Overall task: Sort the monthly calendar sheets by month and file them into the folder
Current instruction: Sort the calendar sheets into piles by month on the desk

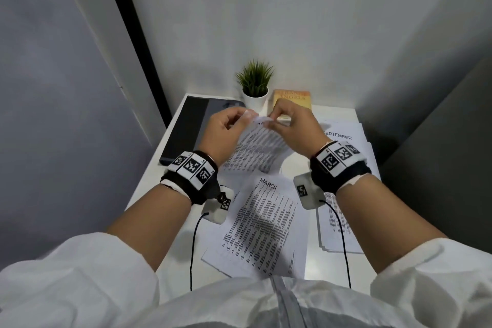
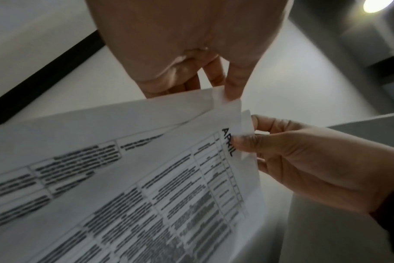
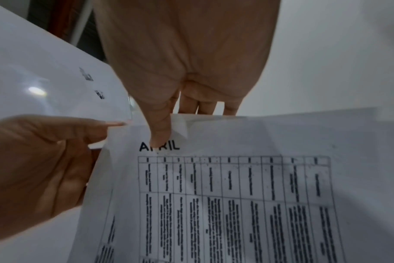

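Both hands are raised above the white table (image 1: 295, 168), holding calendar sheets by their top edge. My right hand (image 1: 273, 118) pinches the APRIL sheet (image 1: 255, 146), its thumb (image 3: 157, 137) lying over the heading. My left hand (image 1: 246, 114) pinches the top corner of a second sheet (image 2: 101, 124) behind it; its month is hidden. The two tops are spread slightly apart. A MARCH sheet (image 1: 266, 221) lies flat on the table below the hands. At the right lies a stack topped by SEPTEMBER (image 1: 338, 138). The dark folder (image 1: 186, 125) lies shut at the back left.
A small potted plant (image 1: 255, 85) and an orange book (image 1: 292, 98) stand at the table's back edge against the wall. Grey walls close in on the left and right. Black cables (image 1: 193, 247) hang from both wrist devices across the table's front.
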`<action>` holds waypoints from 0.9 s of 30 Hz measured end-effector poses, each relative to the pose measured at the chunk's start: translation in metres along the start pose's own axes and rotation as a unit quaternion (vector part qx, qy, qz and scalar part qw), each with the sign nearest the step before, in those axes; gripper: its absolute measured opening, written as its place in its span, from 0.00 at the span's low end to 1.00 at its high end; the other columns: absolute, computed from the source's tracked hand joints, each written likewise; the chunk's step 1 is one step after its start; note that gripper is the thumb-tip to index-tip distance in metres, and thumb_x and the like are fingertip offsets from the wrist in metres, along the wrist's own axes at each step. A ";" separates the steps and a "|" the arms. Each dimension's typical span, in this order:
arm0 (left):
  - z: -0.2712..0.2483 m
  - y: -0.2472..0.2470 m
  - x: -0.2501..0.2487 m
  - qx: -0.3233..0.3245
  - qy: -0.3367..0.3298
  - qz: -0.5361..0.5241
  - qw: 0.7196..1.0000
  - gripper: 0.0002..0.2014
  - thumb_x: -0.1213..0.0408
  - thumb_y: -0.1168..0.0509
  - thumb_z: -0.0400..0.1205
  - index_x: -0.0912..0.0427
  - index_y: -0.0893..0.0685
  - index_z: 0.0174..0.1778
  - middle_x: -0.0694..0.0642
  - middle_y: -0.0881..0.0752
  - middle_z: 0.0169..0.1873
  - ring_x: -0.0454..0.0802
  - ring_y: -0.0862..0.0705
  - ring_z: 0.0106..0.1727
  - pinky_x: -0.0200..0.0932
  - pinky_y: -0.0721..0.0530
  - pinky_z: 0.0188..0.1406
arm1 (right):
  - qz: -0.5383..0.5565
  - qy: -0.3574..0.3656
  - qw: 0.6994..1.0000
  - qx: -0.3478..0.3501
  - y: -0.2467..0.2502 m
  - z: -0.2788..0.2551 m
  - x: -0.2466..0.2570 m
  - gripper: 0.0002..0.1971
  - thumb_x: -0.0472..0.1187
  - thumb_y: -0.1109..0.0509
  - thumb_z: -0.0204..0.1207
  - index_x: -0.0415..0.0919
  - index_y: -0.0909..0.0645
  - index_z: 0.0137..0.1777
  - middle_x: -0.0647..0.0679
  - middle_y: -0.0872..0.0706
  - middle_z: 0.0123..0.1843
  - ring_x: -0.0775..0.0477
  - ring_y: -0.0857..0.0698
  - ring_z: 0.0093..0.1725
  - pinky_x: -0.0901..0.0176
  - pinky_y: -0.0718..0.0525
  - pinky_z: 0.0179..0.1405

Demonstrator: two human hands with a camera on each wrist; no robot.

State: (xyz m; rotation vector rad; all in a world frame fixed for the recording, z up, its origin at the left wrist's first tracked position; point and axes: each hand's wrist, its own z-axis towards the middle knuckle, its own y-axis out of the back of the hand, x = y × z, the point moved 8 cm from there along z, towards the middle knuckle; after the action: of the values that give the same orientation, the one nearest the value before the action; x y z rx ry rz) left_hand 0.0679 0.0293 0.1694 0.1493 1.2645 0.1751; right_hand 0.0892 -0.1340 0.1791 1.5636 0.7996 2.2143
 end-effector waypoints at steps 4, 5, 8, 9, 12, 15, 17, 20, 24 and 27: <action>0.000 0.000 -0.009 -0.008 -0.019 0.010 1.000 0.13 0.48 0.35 0.82 0.52 0.19 0.57 0.50 0.13 0.44 0.42 0.14 0.44 0.40 0.15 0.41 | 0.013 0.050 0.997 -0.064 0.026 0.010 0.028 0.10 0.44 0.25 0.75 0.48 0.24 0.40 0.53 0.15 0.42 0.58 0.17 0.46 0.67 0.21 0.45; 0.001 -0.002 -0.009 -0.012 -0.021 0.028 0.999 0.13 0.49 0.33 0.81 0.48 0.21 0.58 0.46 0.13 0.44 0.37 0.14 0.44 0.34 0.15 0.40 | 0.020 0.062 0.995 -0.080 0.031 0.010 0.033 0.09 0.44 0.25 0.75 0.47 0.24 0.40 0.54 0.15 0.41 0.60 0.18 0.45 0.72 0.24 0.44; 0.007 -0.004 -0.003 -0.044 -0.021 0.041 0.998 0.09 0.58 0.33 0.83 0.48 0.21 0.59 0.41 0.13 0.45 0.28 0.15 0.44 0.22 0.21 0.37 | 0.028 0.079 0.987 -0.136 0.042 0.005 0.038 0.08 0.46 0.25 0.74 0.50 0.24 0.44 0.58 0.18 0.42 0.65 0.21 0.45 0.80 0.28 0.46; 0.010 -0.003 0.000 -0.055 -0.013 0.030 0.998 0.08 0.60 0.34 0.84 0.49 0.21 0.58 0.41 0.13 0.45 0.28 0.15 0.46 0.22 0.20 0.39 | 0.007 0.073 0.981 -0.178 0.049 0.001 0.031 0.10 0.48 0.25 0.73 0.52 0.24 0.48 0.61 0.19 0.47 0.66 0.22 0.49 0.77 0.28 0.53; 0.017 0.006 0.014 -0.089 0.033 -0.017 0.995 0.15 0.57 0.35 0.84 0.57 0.22 0.65 0.48 0.13 0.56 0.37 0.14 0.57 0.36 0.15 0.54 | -0.022 -0.046 0.947 -0.317 0.071 -0.024 -0.023 0.35 0.54 0.20 0.65 0.48 0.32 0.69 0.55 0.30 0.67 0.57 0.31 0.68 0.59 0.36 0.71; 0.019 0.008 0.024 -0.096 0.060 -0.058 0.992 0.13 0.57 0.34 0.83 0.52 0.20 0.64 0.46 0.12 0.57 0.42 0.14 0.59 0.51 0.16 0.64 | 0.145 -0.206 0.932 -0.259 0.053 -0.047 -0.092 0.50 0.54 0.17 0.62 0.44 0.43 0.78 0.48 0.33 0.76 0.51 0.32 0.73 0.56 0.35 0.72; 0.015 -0.004 0.030 -0.083 0.076 -0.093 0.989 0.12 0.61 0.35 0.83 0.54 0.21 0.63 0.49 0.12 0.58 0.46 0.14 0.61 0.54 0.17 0.65 | 0.257 -0.246 0.919 -0.169 0.027 -0.055 -0.116 0.38 0.52 0.18 0.65 0.40 0.29 0.72 0.49 0.18 0.67 0.53 0.19 0.64 0.53 0.25 0.66; 0.001 -0.024 0.039 -0.065 0.079 -0.084 0.991 0.12 0.65 0.37 0.85 0.58 0.25 0.63 0.48 0.13 0.54 0.37 0.14 0.53 0.34 0.15 0.51 | 0.299 -0.240 0.906 -0.177 0.015 -0.063 -0.128 0.14 0.42 0.22 0.71 0.42 0.15 0.56 0.53 0.08 0.49 0.55 0.11 0.50 0.54 0.19 0.55; -0.019 -0.032 0.054 -0.047 0.058 -0.067 0.995 0.15 0.63 0.38 0.86 0.54 0.30 0.68 0.50 0.16 0.59 0.41 0.16 0.61 0.37 0.19 0.61 | 0.318 -0.216 0.898 -0.215 0.014 -0.072 -0.133 0.11 0.40 0.25 0.73 0.49 0.15 0.55 0.54 0.09 0.52 0.52 0.11 0.54 0.56 0.16 0.56; -0.036 -0.035 0.078 -0.019 0.071 -0.052 0.996 0.22 0.57 0.39 0.84 0.57 0.32 0.73 0.53 0.15 0.52 0.39 0.15 0.53 0.37 0.18 0.56 | 0.310 -0.243 0.896 -0.203 -0.001 -0.092 -0.146 0.13 0.41 0.24 0.70 0.48 0.15 0.55 0.53 0.09 0.52 0.52 0.11 0.53 0.55 0.16 0.56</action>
State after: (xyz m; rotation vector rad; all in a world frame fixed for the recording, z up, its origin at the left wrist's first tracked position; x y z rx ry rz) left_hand 0.0577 0.0126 0.0783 0.0382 1.4068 0.1226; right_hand 0.0547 -0.2374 0.0453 2.1916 -0.3430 1.9935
